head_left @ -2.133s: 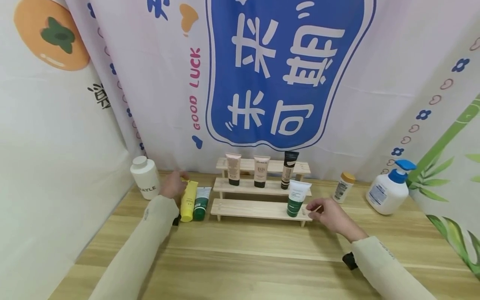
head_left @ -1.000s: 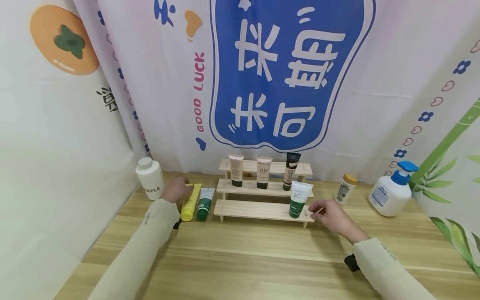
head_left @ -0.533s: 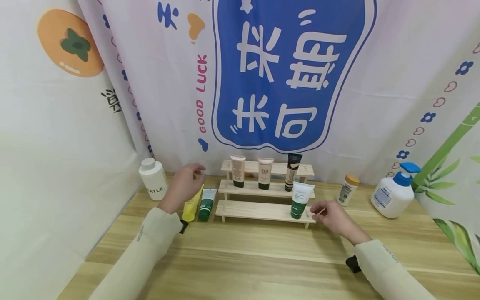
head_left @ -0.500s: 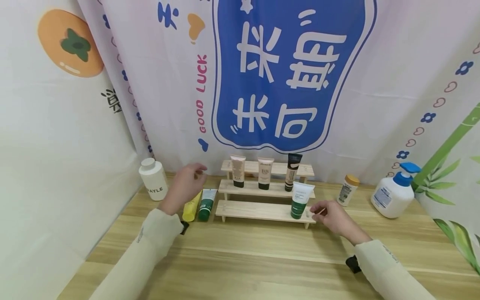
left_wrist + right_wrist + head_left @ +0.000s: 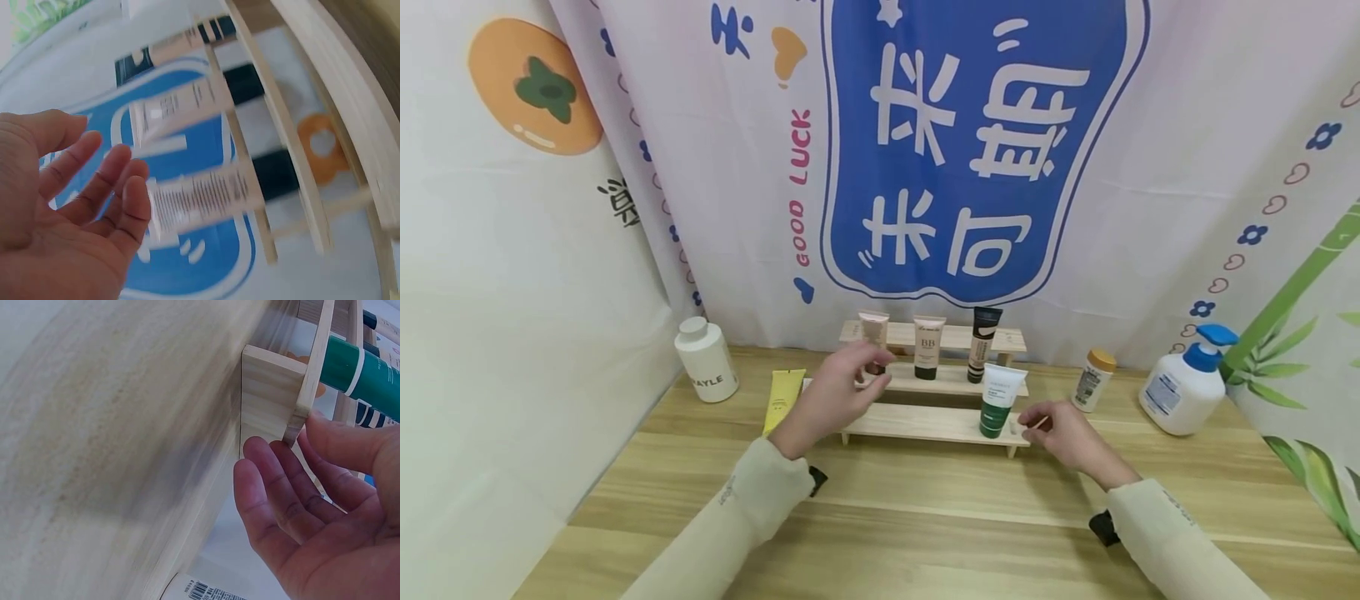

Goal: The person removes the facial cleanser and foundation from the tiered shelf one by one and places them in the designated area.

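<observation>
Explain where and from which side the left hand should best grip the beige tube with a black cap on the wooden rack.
Probably the beige tube at its flat upper body, from the front: it stands cap-down on the stepped wooden rack. The left hand is open nearby.

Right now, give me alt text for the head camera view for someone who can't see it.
A person's left hand reaches toward a beige tube on a three-tier wooden rack, while the right hand rests at the rack's right end beside a green-and-white tube.

A white bottle (image 5: 706,360) stands far left; a blue-capped pump bottle (image 5: 1187,382) far right, beside perhaps a sunscreen bottle (image 5: 1093,379).
</observation>
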Motion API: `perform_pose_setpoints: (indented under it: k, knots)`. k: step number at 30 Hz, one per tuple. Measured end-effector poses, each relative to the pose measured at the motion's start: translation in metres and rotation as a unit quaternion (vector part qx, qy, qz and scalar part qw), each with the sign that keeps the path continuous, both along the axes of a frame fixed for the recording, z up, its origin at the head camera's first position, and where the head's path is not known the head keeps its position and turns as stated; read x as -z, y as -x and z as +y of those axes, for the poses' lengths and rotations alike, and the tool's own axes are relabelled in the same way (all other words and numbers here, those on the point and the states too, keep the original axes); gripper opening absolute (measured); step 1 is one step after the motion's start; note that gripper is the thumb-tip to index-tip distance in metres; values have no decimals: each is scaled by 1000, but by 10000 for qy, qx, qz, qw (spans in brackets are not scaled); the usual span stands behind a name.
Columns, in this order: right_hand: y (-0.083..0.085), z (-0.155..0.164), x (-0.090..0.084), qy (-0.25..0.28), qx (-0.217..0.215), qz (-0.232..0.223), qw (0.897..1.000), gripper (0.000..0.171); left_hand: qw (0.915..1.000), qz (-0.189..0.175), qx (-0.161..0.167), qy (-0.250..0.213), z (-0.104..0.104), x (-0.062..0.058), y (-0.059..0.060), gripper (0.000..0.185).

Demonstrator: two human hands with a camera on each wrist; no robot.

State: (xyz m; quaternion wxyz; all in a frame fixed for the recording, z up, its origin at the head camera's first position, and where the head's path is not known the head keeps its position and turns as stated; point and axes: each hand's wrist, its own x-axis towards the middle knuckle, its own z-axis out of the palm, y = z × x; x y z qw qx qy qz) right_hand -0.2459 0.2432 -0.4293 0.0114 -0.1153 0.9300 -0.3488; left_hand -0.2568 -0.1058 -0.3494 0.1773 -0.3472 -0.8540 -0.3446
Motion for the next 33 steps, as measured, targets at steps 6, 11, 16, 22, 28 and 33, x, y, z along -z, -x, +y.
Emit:
perform_pose_setpoints:
  k: [6,11,16,22,28,33]
  knots:
    - [0,1,0,-5,18,-6,10000,14,9994,29,294,167,33,6,-1,29]
    - [0,1,2,27,21,29,10000,14,9982,166,498,291,57,12,0,34]
    - [1,0,2,37,-8,41,10000,14,9968,273,620,417,76,16,3,39]
    - [2,2,1,8,-54,136,9999,14,9959,442,590,517,97,19,8,47]
    - [3,3,0,28,-79,135,9999,14,9957,666,488,429,112,26,14,46]
    - [2,2,0,76,-104,89,9999,14,9948,811,483,374,118,33,18,41]
